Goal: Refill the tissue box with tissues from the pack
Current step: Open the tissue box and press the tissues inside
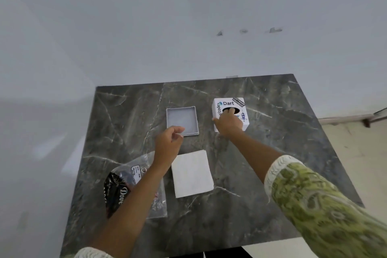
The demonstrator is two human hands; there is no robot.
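Note:
A white cube-shaped tissue box cover (227, 104) with stickers and a round black hole on top stands at the back right of the table. My right hand (228, 124) grips it, thumb on the near left side, a finger at the hole. The grey square base tray (181, 118) lies open to its left. My left hand (168, 144) hovers at the tray's near edge, fingers curled, holding nothing that I can see. A white stack of tissues (191, 174) lies flat in the middle. The opened plastic tissue pack (129, 182) lies under my left forearm.
The dark marble table (261, 184) stands against a pale wall. Its right edge drops to a light floor, and its left edge runs beside a grey floor. A skirting strip shows at far right.

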